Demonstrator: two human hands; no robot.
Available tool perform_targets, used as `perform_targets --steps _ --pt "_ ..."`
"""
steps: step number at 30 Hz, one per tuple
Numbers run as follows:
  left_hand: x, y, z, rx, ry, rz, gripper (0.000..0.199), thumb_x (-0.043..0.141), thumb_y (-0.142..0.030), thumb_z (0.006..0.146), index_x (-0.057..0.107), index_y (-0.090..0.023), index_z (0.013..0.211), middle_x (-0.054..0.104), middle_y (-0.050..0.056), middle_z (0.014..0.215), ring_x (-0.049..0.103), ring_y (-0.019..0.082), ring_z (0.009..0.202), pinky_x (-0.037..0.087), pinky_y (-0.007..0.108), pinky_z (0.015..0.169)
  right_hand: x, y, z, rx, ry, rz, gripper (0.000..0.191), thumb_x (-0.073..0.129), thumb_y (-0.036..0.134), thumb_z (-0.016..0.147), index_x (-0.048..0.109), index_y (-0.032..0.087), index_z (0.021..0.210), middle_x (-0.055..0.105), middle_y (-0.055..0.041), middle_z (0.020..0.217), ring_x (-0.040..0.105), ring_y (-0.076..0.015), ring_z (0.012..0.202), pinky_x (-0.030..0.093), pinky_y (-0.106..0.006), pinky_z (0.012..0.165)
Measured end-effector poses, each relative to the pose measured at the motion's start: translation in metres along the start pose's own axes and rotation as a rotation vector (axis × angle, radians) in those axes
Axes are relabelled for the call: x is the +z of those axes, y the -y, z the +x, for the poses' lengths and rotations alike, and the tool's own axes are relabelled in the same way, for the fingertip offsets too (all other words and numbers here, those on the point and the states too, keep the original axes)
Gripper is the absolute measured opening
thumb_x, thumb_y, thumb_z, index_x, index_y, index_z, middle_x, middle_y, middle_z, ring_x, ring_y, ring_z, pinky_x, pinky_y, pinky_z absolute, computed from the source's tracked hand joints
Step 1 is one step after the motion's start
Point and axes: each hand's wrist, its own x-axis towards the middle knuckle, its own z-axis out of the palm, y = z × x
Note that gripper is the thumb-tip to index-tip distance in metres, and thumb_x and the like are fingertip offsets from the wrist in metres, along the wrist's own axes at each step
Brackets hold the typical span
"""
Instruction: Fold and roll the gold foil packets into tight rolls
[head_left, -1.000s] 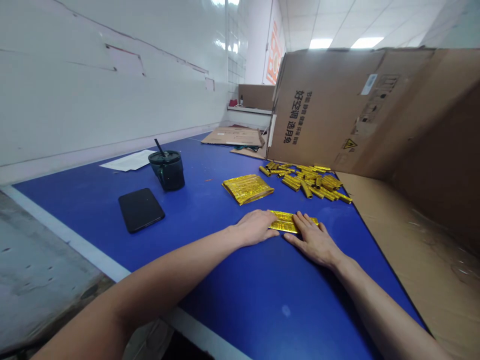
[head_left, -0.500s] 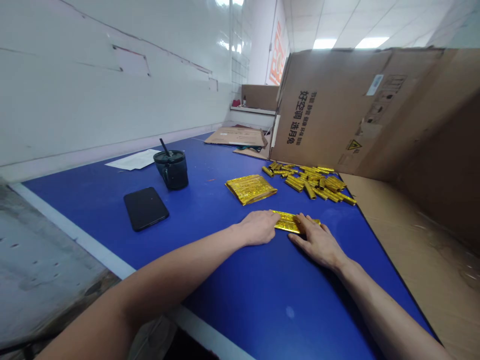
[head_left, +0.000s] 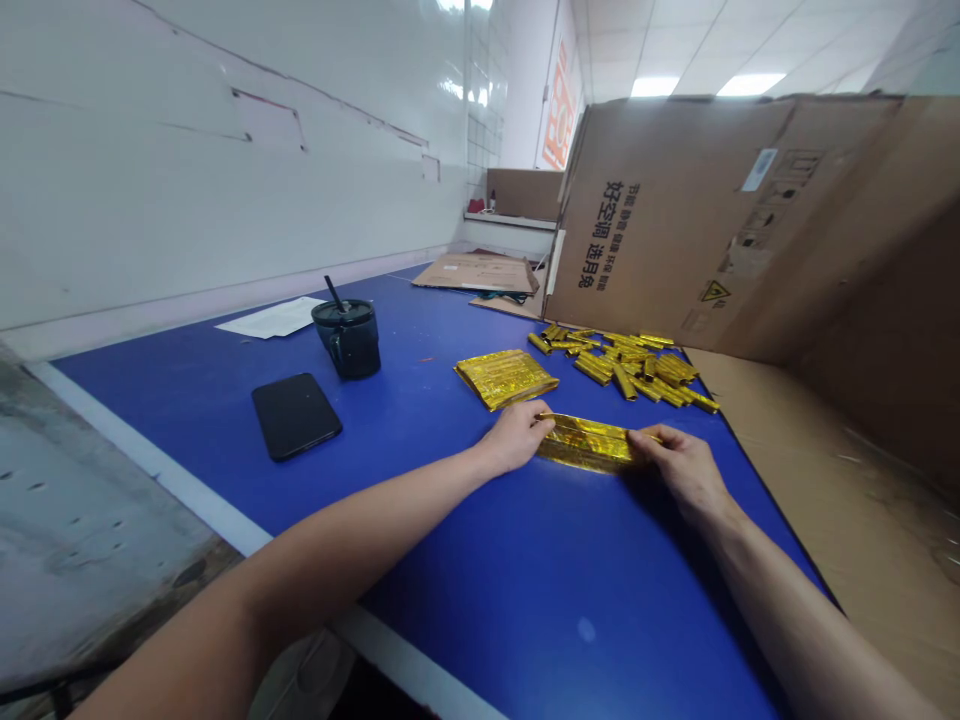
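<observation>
A folded strip of shiny gold foil [head_left: 589, 440] spans the gap between my hands, just over the blue table. My left hand [head_left: 519, 432] pinches its left end between thumb and fingers. At the right end my right hand [head_left: 684, 465] grips the strip the same way. Beyond my left hand lies a flat stack of gold foil sheets [head_left: 506, 377]. Farther right, a loose heap of rolled or folded gold foil pieces [head_left: 637, 365] rests against the foot of a cardboard box.
The large cardboard box [head_left: 675, 220] stands along the right side, a flap lying beside the blue table [head_left: 480, 600]. On the left are a black phone-like slab [head_left: 296, 415], a dark lidded mug with a straw [head_left: 356, 340] and white paper [head_left: 270, 318]. Flat cardboard [head_left: 476, 272] lies at the back.
My hands have gone from pressing the foil strip on the table to pinching its two ends. The strip is lifted and tilted, and my right hand has moved right.
</observation>
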Motion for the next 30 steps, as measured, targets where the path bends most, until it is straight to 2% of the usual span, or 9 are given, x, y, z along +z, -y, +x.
perform_targets --steps 3,7,12,14,17,20,23,27,30 --pt "0.006 0.002 0.003 -0.058 -0.009 -0.036 0.019 0.039 -0.022 0.080 0.055 -0.013 0.077 0.056 -0.002 0.061 0.051 0.011 0.055 0.037 0.019 0.049 0.004 -0.002 0.000 0.053 -0.046 0.017 0.041 0.037 0.052 0.073 0.054 0.014 0.073 0.060 -0.0036 0.056 0.054 -0.0150 0.048 0.040 -0.024 0.043" --pt "0.005 0.001 0.000 -0.088 -0.011 -0.011 0.016 0.042 -0.020 0.077 0.057 -0.015 0.078 0.058 0.000 0.068 0.054 0.013 0.065 0.041 0.023 0.059 0.009 -0.003 -0.001 0.068 -0.059 -0.099 0.034 0.037 0.045 0.074 0.054 0.015 0.072 0.060 -0.0038 0.059 0.054 -0.0153 0.052 0.039 -0.024 0.046" --pt "-0.002 -0.012 -0.012 -0.023 -0.032 0.111 0.034 0.042 -0.018 0.077 0.047 -0.017 0.110 0.050 0.008 0.113 0.044 0.020 0.105 0.033 0.033 0.089 0.009 0.003 -0.005 0.059 -0.058 -0.388 0.022 0.042 0.034 0.074 0.058 0.018 0.072 0.062 -0.0060 0.067 0.055 -0.0184 0.063 0.035 -0.026 0.052" --pt "-0.001 -0.020 -0.017 0.130 0.040 0.198 0.042 0.041 -0.024 0.080 0.038 -0.015 0.121 0.032 0.009 0.131 0.025 0.021 0.122 0.021 0.035 0.098 0.011 0.007 -0.007 0.063 -0.048 -0.492 0.022 0.041 0.033 0.075 0.059 0.019 0.074 0.063 -0.0067 0.068 0.056 -0.0195 0.064 0.033 -0.026 0.051" --pt "0.004 -0.029 -0.024 0.319 0.281 0.253 0.066 0.037 -0.050 0.079 0.021 -0.012 0.131 0.014 0.010 0.139 0.004 0.024 0.127 0.012 0.042 0.101 0.015 0.012 -0.011 0.062 -0.022 -0.616 0.024 0.039 0.034 0.077 0.059 0.021 0.075 0.063 -0.0065 0.065 0.057 -0.0205 0.061 0.031 -0.026 0.048" --pt "0.008 -0.033 -0.029 0.338 0.498 0.244 0.081 0.026 -0.065 0.074 0.013 -0.011 0.133 0.012 0.011 0.139 0.002 0.026 0.127 0.008 0.046 0.100 0.015 0.014 -0.013 0.057 -0.004 -0.703 0.024 0.038 0.033 0.078 0.059 0.022 0.076 0.063 -0.0066 0.063 0.058 -0.0221 0.061 0.033 -0.027 0.048" --pt "0.009 -0.033 -0.030 0.317 0.553 0.251 0.081 0.021 -0.067 0.074 0.013 -0.013 0.134 0.010 0.010 0.140 0.000 0.026 0.127 0.004 0.046 0.101 0.012 0.018 -0.015 0.057 -0.042 -0.767 0.027 0.037 0.033 0.080 0.059 0.019 0.085 0.064 -0.0103 0.076 0.060 -0.0252 0.069 0.039 -0.032 0.054" --pt "0.009 -0.034 -0.030 0.321 0.559 0.257 0.080 0.023 -0.065 0.075 0.012 -0.011 0.134 0.011 0.011 0.139 0.000 0.026 0.127 0.005 0.045 0.101 0.020 0.029 -0.023 -0.228 -0.076 -0.677 0.039 0.034 0.037 0.083 0.052 0.014 0.108 0.054 -0.0144 0.112 0.051 -0.0257 0.101 0.039 -0.039 0.081" --pt "0.009 -0.036 -0.030 0.335 0.534 0.268 0.074 0.031 -0.057 0.077 0.011 -0.014 0.134 0.011 0.009 0.140 -0.001 0.026 0.127 0.005 0.045 0.101 0.036 0.037 -0.032 -0.407 0.197 -0.480 0.058 0.028 0.048 0.083 0.036 0.009 0.126 0.037 -0.0146 0.131 0.029 -0.0226 0.122 0.028 -0.038 0.096"
